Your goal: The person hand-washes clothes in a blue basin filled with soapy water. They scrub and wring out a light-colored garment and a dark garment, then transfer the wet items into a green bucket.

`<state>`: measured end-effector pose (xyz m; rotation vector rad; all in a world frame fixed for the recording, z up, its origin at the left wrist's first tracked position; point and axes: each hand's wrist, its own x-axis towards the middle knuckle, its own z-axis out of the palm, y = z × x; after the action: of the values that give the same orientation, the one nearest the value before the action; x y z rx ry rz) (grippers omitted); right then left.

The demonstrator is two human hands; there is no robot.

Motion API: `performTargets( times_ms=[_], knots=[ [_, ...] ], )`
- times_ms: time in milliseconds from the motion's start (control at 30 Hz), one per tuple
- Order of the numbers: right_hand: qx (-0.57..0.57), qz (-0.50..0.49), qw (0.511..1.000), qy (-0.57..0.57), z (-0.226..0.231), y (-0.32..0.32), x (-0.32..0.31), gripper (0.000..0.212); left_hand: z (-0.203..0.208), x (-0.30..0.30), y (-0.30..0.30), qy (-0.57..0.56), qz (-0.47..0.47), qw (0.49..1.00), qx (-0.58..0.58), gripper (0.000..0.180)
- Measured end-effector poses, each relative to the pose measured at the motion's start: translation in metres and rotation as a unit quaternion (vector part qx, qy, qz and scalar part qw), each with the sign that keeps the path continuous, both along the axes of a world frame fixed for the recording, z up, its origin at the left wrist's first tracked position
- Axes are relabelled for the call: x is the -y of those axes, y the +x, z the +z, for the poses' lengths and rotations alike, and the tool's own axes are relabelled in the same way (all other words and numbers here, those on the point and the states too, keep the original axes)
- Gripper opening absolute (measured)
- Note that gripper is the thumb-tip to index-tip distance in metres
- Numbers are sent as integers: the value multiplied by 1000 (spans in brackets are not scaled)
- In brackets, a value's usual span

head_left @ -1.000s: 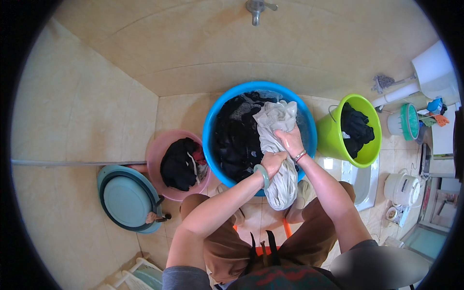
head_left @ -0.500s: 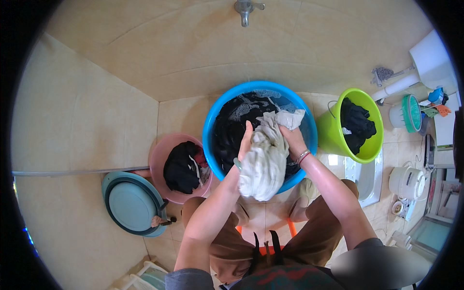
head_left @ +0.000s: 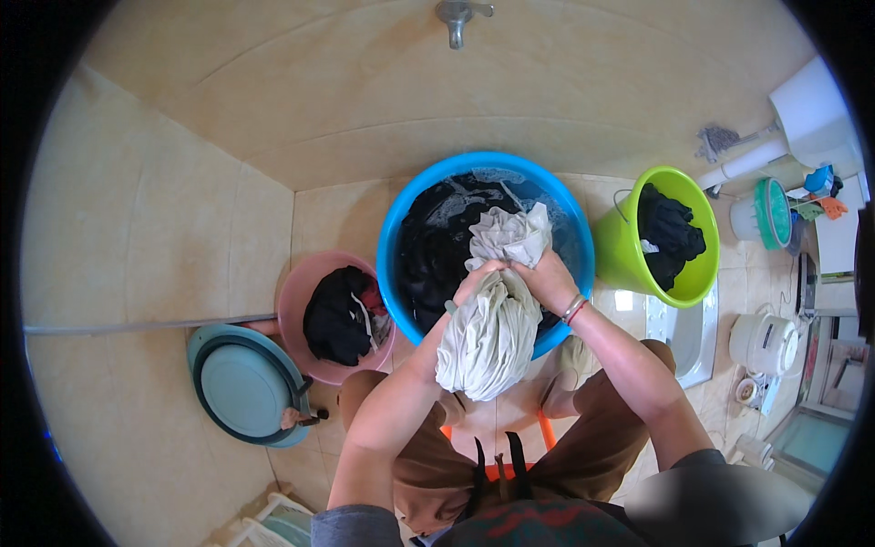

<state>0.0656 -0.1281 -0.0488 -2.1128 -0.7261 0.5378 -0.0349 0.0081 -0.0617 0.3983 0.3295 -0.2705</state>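
A bunched white garment [head_left: 488, 333] hangs between my hands above the near rim of the blue basin [head_left: 390, 264]. My left hand [head_left: 476, 281] is closed around its middle, with part of the fingers hidden by cloth. Close beside it, my right hand [head_left: 550, 283] grips the same bundle from the right. A crumpled end of the cloth sticks up beyond both hands, and the larger, looser part drapes toward me. In the basin, dark clothes [head_left: 437, 246] lie in sudsy water.
Left of the basin stands a pink tub [head_left: 293, 314] holding black and red clothes; beside it leans a grey-green folding basin [head_left: 241, 387]. To the right are a lime-green bucket [head_left: 620, 242] with dark clothes and a white squat toilet [head_left: 697, 342]. A tap [head_left: 456, 27] juts from the wall.
My left hand has gone from flat and open against the garment to closed around it. Both hands have come together at its middle, and the near part now hangs lower toward me.
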Motion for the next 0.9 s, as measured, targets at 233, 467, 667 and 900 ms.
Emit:
performTargets(
  times_ms=[233, 467, 667, 900],
  knots=[
    [-442, -164, 868, 154, 70, 3, 0, 64, -21, -1, -6, 134, -16, 990, 40, 33],
    [144, -90, 983, -63, 39, 5, -1, 30, -29, -12, -8, 469, -52, 849, 237, 23],
    [217, 54, 967, -119, 54, -11, 3, 20, 40, 12, 8, 31, 16, 999, -28, 43],
    [-1, 86, 988, 129, 53, -6, 6, 33, 15, 13, 18, 140, 108, 984, 24, 37]
  ],
)
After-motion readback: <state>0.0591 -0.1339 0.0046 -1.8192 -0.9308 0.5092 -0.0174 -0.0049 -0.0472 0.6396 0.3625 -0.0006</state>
